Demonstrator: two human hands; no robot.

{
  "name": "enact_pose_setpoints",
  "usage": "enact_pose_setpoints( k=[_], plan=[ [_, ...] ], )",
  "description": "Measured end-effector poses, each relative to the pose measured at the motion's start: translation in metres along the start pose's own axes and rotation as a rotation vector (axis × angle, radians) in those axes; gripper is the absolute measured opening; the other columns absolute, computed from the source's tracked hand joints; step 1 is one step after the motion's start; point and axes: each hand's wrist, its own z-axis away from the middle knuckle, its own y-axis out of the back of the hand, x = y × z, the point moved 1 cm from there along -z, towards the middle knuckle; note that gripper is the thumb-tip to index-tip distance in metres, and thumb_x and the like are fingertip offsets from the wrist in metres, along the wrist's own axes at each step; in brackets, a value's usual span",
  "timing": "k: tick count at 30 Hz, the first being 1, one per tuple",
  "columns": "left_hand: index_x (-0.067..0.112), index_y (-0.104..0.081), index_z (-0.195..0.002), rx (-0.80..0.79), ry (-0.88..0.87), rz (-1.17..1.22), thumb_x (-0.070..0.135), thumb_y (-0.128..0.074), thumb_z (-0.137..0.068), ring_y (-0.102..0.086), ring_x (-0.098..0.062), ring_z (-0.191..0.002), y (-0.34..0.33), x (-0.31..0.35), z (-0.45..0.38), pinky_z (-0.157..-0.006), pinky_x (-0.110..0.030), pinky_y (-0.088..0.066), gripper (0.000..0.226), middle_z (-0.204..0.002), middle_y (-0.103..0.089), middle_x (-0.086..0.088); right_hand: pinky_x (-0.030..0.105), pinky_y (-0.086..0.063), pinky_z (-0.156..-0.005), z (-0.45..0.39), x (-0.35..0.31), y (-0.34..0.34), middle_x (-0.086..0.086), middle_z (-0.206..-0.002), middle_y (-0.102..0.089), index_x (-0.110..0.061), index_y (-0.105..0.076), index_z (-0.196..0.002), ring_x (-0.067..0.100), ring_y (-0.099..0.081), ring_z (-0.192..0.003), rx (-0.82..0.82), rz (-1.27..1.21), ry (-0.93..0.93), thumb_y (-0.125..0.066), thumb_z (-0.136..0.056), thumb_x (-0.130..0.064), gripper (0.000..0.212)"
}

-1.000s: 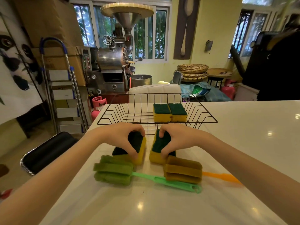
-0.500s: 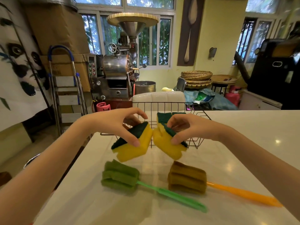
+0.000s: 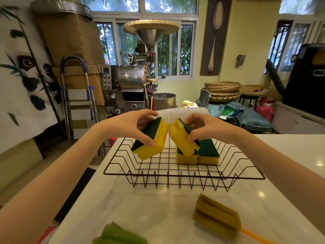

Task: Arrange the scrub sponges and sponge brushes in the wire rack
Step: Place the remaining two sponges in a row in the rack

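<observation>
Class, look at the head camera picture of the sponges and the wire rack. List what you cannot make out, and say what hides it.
1. Green sponge brush: handle cut off by the bottom edge; head blurred.
2. Brown sponge brush: orange handle runs off the bottom edge.
3. Sponges in the rack: their left part is hidden by the sponge in the right hand.
4. Left hand: its fingers behind its sponge are hidden.

A white glossy table (image 3: pixel 290 164) carries a black wire rack (image 3: pixel 182 176) at twelve o'clock. Nearer, an olive-brown sponge brush (image 3: pixel 216 219) with an orange handle lies at five o'clock; a green sponge brush (image 3: pixel 119 235) at seven.
</observation>
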Motion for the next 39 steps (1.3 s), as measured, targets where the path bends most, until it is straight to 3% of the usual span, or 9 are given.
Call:
enact_pose_setpoints(
  k=[5,9,12,18,24,30,39],
  plan=[
    [0.030,-0.028,-0.135,0.033,0.034,-0.089,0.028,-0.081,-0.060,-0.036,-0.015,-0.128,-0.005,-0.027,-0.033,-0.106,-0.034,-0.034,0.092,-0.142,-0.037,0.004,0.033,-0.045,-0.096,-0.035,0.020,0.004,0.006,-0.124,-0.051,-0.021,-0.049,-0.109,0.023,-0.050,-0.117,0.095,0.054,0.008,-0.078,-0.065,-0.013,0.054],
    [0.027,-0.026,-0.136,0.008,0.097,-0.273,0.033,-0.080,-0.059,-0.038,-0.020,-0.127,-0.016,-0.050,-0.054,-0.105,-0.040,-0.039,0.095,-0.140,-0.039,0.000,0.027,-0.043,-0.089,-0.053,0.036,0.000,0.002,-0.120,-0.050,-0.021,-0.045,-0.111,0.020,-0.049,-0.116,0.146,0.063,0.014,-0.078,-0.066,-0.015,0.056],
    [0.024,-0.026,-0.136,-0.023,0.119,-0.380,0.032,-0.080,-0.061,-0.041,-0.021,-0.123,-0.025,-0.060,-0.064,-0.097,-0.035,-0.042,0.093,-0.137,-0.041,-0.002,0.027,-0.042,-0.092,-0.065,0.041,-0.006,-0.002,-0.120,-0.047,-0.023,-0.043,-0.112,0.016,-0.045,-0.116,0.136,0.131,0.032,-0.080,-0.064,-0.019,0.060],
    [0.020,-0.029,-0.136,-0.062,0.155,-0.418,0.036,-0.079,-0.060,-0.043,-0.022,-0.122,-0.034,-0.072,-0.077,-0.100,-0.037,-0.039,0.092,-0.136,-0.045,-0.003,0.025,-0.044,-0.087,-0.087,0.038,-0.022,0.005,-0.126,-0.048,-0.020,-0.044,-0.115,0.019,-0.046,-0.114,0.093,0.236,0.063,-0.080,-0.063,-0.021,0.063],
    [0.022,-0.040,-0.128,-0.091,0.139,-0.414,0.037,-0.079,-0.060,-0.048,-0.019,-0.112,-0.041,-0.082,-0.082,-0.091,-0.030,-0.038,0.080,-0.126,-0.053,0.000,0.036,-0.048,-0.094,-0.101,0.046,-0.037,0.009,-0.124,-0.050,-0.016,-0.045,-0.116,0.025,-0.049,-0.114,0.054,0.314,0.047,-0.079,-0.063,-0.019,0.063],
    [0.017,-0.037,-0.131,-0.099,0.148,-0.460,0.039,-0.077,-0.062,-0.046,-0.022,-0.114,-0.042,-0.082,-0.083,-0.093,-0.032,-0.040,0.083,-0.129,-0.050,-0.004,0.036,-0.051,-0.089,-0.100,0.051,-0.041,0.008,-0.121,-0.050,-0.016,-0.045,-0.116,0.024,-0.049,-0.110,0.017,0.400,0.040,-0.078,-0.063,-0.019,0.062],
    [0.018,-0.034,-0.132,-0.122,0.160,-0.456,0.038,-0.076,-0.063,-0.045,-0.021,-0.115,-0.043,-0.082,-0.084,-0.092,-0.031,-0.038,0.083,-0.130,-0.048,-0.005,0.025,-0.048,-0.070,-0.104,0.051,-0.048,0.003,-0.109,-0.049,-0.016,-0.043,-0.117,0.020,-0.049,-0.095,-0.042,0.572,0.008,-0.076,-0.064,-0.025,0.063]
  ],
)
